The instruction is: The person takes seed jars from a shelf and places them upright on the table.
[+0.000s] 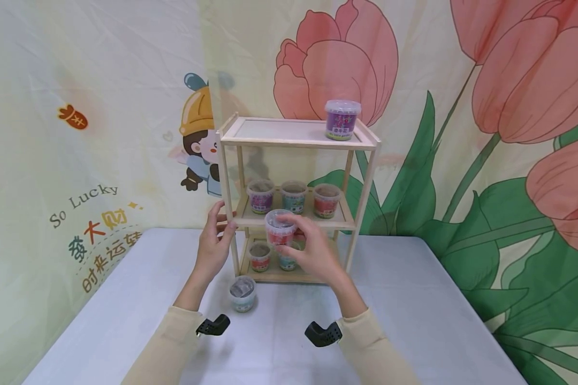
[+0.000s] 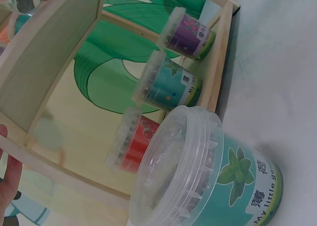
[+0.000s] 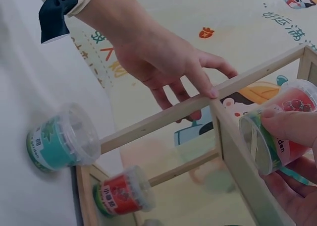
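A small wooden three-tier shelf point(image 1: 279, 130) stands on the table. My left hand point(image 1: 213, 243) holds its left front post at the middle tier, thumb on the near side and fingers behind. My right hand point(image 1: 315, 251) grips a clear-lidded plastic cup with a red label point(image 1: 280, 224) in front of the middle tier's edge. In the right wrist view that red cup point(image 3: 292, 112) is tilted, thumb on its side. On the middle tier stand a purple cup point(image 1: 260, 198), a teal cup point(image 1: 294, 198) and another red cup point(image 1: 326, 202).
The bottom tier bears a red cup point(image 1: 259, 258), a teal cup point(image 2: 171, 84) and a purple cup point(image 2: 190, 37). Another purple cup point(image 1: 342, 120) stands on the top right. A teal mint-label cup point(image 1: 243, 294) sits on the white table point(image 1: 414, 321) before the left post.
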`<state>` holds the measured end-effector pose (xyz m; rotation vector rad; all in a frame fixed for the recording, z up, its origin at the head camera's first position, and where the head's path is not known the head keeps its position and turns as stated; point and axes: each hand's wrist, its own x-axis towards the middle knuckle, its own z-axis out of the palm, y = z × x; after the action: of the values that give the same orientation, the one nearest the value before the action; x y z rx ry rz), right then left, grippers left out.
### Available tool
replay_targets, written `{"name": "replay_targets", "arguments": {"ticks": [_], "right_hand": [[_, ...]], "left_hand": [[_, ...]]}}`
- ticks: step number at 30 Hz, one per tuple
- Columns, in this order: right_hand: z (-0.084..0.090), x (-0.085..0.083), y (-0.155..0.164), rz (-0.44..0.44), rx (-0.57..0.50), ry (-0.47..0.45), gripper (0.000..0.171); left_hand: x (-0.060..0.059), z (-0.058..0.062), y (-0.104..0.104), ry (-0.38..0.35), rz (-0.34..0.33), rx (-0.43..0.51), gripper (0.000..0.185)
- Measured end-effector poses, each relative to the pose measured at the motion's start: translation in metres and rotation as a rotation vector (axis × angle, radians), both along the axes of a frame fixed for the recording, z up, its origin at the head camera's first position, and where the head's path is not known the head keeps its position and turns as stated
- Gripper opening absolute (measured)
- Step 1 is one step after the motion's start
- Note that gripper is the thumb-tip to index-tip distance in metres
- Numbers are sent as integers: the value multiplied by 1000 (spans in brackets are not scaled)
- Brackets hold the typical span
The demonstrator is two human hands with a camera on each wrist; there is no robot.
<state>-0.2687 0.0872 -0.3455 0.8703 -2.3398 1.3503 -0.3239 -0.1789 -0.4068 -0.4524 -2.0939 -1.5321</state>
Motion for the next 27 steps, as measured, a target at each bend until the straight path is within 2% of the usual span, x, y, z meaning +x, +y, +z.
{"name": "replay_targets", "arguments": {"ticks": [16,27], "right_hand": [[-35,4,-3,-5,-11,-19,61],[-57,9,-6,-69,-28,-55,63]], "left_hand": [[2,3,1,-14,-1,0,57],[2,2,1,1,-7,-4,55]]}}
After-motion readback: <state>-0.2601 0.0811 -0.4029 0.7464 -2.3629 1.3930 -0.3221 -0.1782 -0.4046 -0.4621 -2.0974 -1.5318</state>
